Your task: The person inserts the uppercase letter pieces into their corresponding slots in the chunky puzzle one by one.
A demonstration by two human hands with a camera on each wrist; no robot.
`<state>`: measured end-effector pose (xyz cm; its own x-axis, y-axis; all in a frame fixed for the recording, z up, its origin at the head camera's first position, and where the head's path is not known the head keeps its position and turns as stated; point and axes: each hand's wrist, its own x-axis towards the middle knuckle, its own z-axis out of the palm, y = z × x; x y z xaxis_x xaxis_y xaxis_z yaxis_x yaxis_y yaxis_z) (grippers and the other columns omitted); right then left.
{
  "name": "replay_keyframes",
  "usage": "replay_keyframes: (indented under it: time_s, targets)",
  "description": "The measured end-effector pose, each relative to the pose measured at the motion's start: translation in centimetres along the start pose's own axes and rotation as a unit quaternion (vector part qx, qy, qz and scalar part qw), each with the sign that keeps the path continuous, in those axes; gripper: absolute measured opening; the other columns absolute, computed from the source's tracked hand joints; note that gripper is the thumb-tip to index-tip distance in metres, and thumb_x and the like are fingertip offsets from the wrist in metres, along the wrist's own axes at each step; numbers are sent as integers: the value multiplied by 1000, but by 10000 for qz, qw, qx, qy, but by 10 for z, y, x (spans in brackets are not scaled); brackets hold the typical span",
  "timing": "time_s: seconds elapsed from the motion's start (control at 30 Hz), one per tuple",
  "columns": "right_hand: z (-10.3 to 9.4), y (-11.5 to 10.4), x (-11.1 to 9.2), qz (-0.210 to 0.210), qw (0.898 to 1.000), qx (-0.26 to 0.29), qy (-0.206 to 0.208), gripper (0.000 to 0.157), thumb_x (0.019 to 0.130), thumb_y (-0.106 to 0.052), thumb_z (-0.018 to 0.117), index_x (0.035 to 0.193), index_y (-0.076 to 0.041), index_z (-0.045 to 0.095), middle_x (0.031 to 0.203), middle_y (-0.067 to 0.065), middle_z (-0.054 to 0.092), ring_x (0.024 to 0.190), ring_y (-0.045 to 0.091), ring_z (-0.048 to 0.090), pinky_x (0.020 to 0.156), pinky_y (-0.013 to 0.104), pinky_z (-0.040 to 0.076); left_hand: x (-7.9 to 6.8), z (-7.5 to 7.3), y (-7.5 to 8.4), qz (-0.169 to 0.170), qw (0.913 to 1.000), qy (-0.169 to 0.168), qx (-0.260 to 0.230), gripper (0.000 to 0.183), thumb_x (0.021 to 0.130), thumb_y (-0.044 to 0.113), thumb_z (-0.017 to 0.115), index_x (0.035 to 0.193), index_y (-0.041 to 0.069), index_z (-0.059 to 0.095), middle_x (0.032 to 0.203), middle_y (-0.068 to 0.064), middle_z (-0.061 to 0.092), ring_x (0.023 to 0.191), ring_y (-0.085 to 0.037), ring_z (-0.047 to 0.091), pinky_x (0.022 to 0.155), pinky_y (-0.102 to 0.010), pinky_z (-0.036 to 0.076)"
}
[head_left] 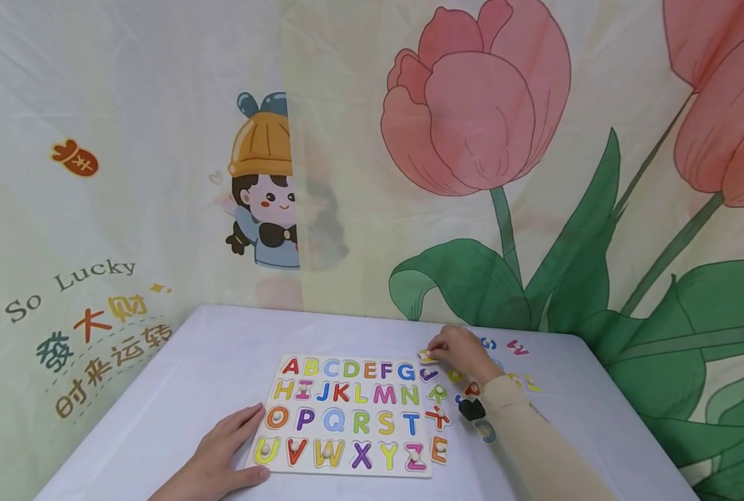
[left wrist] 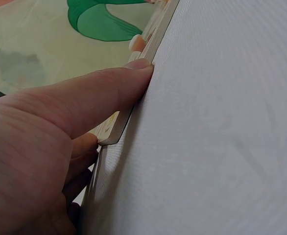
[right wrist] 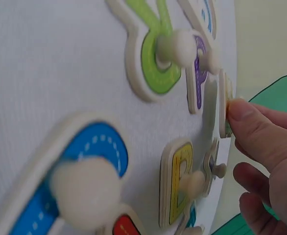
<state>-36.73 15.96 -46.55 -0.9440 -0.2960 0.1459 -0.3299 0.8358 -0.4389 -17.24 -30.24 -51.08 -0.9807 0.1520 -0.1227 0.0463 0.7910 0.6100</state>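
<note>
A white alphabet puzzle board (head_left: 340,474) lies on the table with rows of coloured letters, several bearing knobs. At its lower left corner my left hand (head_left: 221,445) rests with fingers along the left side and thumb against the front edge. In the left wrist view, the thumb (left wrist: 109,85) presses the board's edge (left wrist: 118,133). Beyond the board's upper right corner, my right hand (head_left: 462,351) pinches a yellow letter piece (head_left: 426,357) between thumb and fingers. The right wrist view shows that piece (right wrist: 224,105) edge-on, its letter mostly hidden.
Beside the board's right edge lie a purple piece (head_left: 429,374), a green piece (head_left: 437,394), a red one (head_left: 437,418) and an orange E (head_left: 439,451). Other loose letters, including a pink one (head_left: 517,346), lie around the right forearm. A printed curtain (head_left: 346,292) hangs behind the table.
</note>
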Motion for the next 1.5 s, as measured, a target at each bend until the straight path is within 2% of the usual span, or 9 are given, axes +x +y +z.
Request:
replay_keyframes:
  time_s: [0.07, 0.23, 0.4, 0.53, 0.73, 0.97, 1.27, 1.5]
  targets:
    - [-2, 0, 1, -84, 9998, -164, -100, 7, 94, -18, 83, 100, -19, 86, 91, -10, 67, 89, 11, 61, 86, 35, 56, 0, 0, 0, 43, 10000, 5, 0, 111, 77, 57, 89, 165, 9, 40, 170, -12, 35, 154, -47, 29, 115, -77, 31]
    - [-1, 4, 1, -46, 9993, -187, -319, 8, 94, -18, 83, 101, -20, 86, 95, -10, 70, 93, 11, 63, 93, 38, 58, 0, 1, -2, 128, 9999, 2, 0, 111, 77, 58, 89, 164, 9, 41, 170, -13, 35, 154, -48, 28, 115, -77, 30]
    - [6, 8, -2, 181, 9994, 86, -270, 11, 95, -22, 83, 105, -19, 85, 98, -8, 72, 91, 12, 60, 87, 33, 58, -2, 0, -1, 197, 9998, -11, -29, 110, 78, 57, 89, 163, 7, 42, 169, -14, 36, 154, -49, 28, 115, -78, 29]
    - [14, 1, -11, 436, 9981, 378, 206, 17, 92, -21, 86, 106, -14, 84, 95, -3, 71, 87, 15, 59, 78, 33, 56, -2, -1, 0, 224, 9997, -61, -28, 108, 80, 56, 88, 163, 6, 41, 169, -16, 36, 154, -50, 28, 114, -78, 29]
    - [30, -15, -26, 957, 9872, 486, 1182, 23, 87, -22, 89, 102, -6, 83, 89, 2, 71, 84, 18, 62, 76, 36, 54, -3, -1, -2, 282, 9996, -45, 14, 107, 81, 55, 88, 163, 5, 40, 169, -17, 36, 153, -51, 28, 114, -79, 30]
    - [42, -23, -27, 1194, 9782, 465, 1635, 19, 86, -21, 89, 95, -6, 83, 81, 2, 71, 77, 17, 60, 68, 32, 49, -4, 1, -4, 113, 9999, -16, -91, 110, 78, 57, 89, 164, 7, 41, 169, -15, 36, 154, -48, 28, 114, -78, 31]
    - [39, -23, -24, 1447, 9748, 561, 1603, 14, 91, -21, 86, 97, -8, 84, 86, 3, 73, 79, 18, 62, 66, 29, 48, -1, 1, -1, 34, 9999, -65, -90, 110, 78, 56, 89, 164, 8, 40, 169, -14, 36, 154, -48, 28, 114, -78, 31]
    - [34, -37, -25, 1201, 9785, 867, 1432, 15, 92, -21, 84, 100, -8, 84, 86, 1, 73, 71, 13, 63, 57, 27, 49, -1, 0, -1, 89, 9998, -51, -149, 109, 78, 55, 90, 164, 7, 41, 169, -13, 36, 155, -47, 28, 116, -76, 30]
